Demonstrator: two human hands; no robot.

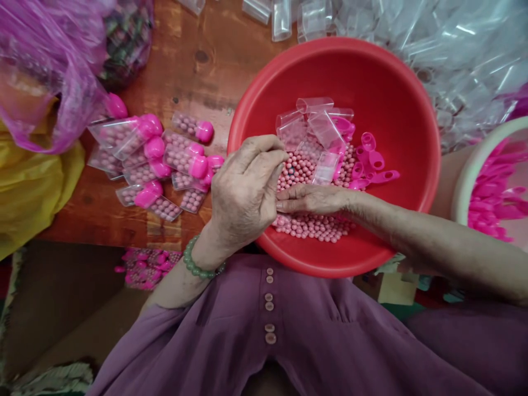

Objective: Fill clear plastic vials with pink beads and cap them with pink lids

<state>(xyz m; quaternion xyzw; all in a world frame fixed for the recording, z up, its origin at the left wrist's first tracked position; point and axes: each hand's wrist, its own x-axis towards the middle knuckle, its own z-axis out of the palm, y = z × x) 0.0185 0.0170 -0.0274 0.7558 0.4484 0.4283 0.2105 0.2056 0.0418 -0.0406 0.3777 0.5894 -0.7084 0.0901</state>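
Observation:
My left hand (245, 190), a green bead bracelet at its wrist, is over the left rim of a red basin (396, 99). Its fingers are curled, and what they hold, if anything, is hidden. Just below them, my right hand (313, 199) reaches in from the right, palm side hidden, its fingers pressed together over the beads. Pink beads (295, 168) cover part of the basin's bottom. On them lie clear plastic tubes (325, 129), and to their right are bright pink plastic pieces (369, 159) with oval holes.
Bead-filled tubes with pink caps (144, 143) lie on the wooden table (198, 55). Purple (61, 71) and yellow (37, 187) bags are at the left. Many clear tubes (462, 60) fill the back right. A white-rimmed tub (460, 192) of pink parts stands at the right.

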